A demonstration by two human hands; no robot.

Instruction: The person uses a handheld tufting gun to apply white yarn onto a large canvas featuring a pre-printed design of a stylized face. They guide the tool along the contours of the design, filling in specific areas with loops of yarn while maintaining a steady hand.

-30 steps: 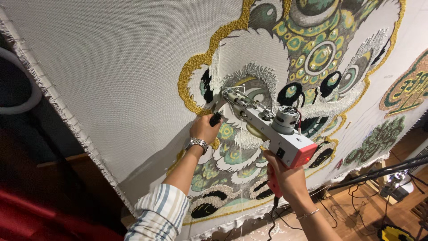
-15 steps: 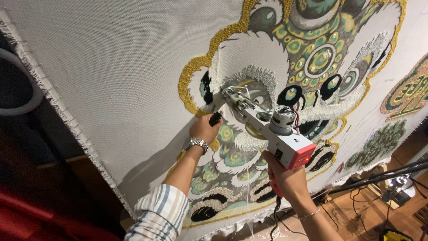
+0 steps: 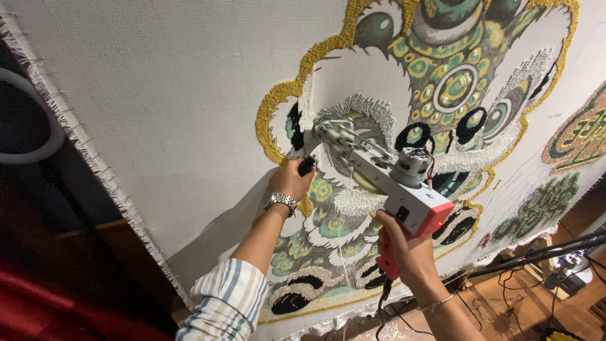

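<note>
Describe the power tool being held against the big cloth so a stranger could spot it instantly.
Start at the large white backing cloth with its green and gold tufted pattern. Near its middle, the tufting gun presses in, left hand on the front grip, right hand on the rear handle. It alone is a grey metal body with a red end.

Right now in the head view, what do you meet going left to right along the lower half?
Frayed cloth edge → striped sleeve → wristwatch → left hand on the black front grip → right hand on the red handle of the tufting gun → green tufted patch.
</note>
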